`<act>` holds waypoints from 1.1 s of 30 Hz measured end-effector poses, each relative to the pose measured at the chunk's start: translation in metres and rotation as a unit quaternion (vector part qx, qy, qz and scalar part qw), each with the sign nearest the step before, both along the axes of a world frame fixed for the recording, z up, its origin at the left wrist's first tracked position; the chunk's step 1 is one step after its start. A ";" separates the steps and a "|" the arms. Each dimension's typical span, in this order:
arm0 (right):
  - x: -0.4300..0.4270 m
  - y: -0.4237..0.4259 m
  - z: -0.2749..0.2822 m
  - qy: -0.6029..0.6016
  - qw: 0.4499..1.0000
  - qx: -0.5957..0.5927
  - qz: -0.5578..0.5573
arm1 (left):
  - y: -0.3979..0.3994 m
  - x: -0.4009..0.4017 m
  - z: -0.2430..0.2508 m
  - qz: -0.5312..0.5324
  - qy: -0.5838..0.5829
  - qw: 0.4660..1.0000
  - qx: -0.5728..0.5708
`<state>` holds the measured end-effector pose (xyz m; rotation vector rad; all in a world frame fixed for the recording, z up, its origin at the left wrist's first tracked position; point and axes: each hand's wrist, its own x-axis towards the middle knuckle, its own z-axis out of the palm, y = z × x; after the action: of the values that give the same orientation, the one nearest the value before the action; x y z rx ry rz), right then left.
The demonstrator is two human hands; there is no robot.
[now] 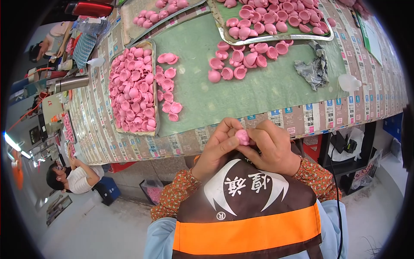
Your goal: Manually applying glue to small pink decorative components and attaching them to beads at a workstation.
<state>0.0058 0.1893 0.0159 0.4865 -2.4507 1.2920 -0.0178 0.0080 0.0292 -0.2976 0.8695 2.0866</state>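
Observation:
Between my two hands, just off the table's front edge, is a small rounded pink plastic piece point(242, 137). My left hand point(220, 142) grips it with thumb and fingers from one side. The fingers of my right hand point(275, 145) close on its other side, partly hiding it. Beyond my hands, a loose group of hollow pink half shells point(237, 56) lies on the green sheet point(194, 94). A smaller cluster of pink pieces point(168, 84) rests beside a tray point(156, 106) heaped with similar pink shells point(132, 87).
A metal-rimmed tray point(278, 38) of pink parts stands at the back, with another tray point(174, 18) to its left. To the right lie a crumpled grey cloth point(313, 66) and a translucent bottle point(349, 83). A steel flask point(71, 83) and co-workers point(81, 178) are at left.

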 end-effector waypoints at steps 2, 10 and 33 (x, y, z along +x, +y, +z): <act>0.000 0.003 0.004 -0.065 0.997 -0.023 0.031 | 0.000 -0.001 0.002 0.005 -0.004 1.000 0.005; -0.001 0.002 0.000 -0.089 0.994 -0.066 0.025 | 0.006 0.000 0.002 -0.019 -0.002 0.999 -0.026; -0.007 0.003 0.003 -0.101 0.989 -0.110 -0.021 | 0.001 -0.001 -0.006 0.044 -0.039 0.998 0.000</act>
<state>-0.0008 0.1923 0.0192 0.2553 -2.4187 1.6420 -0.0187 0.0086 0.0234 -0.4208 0.8238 2.1399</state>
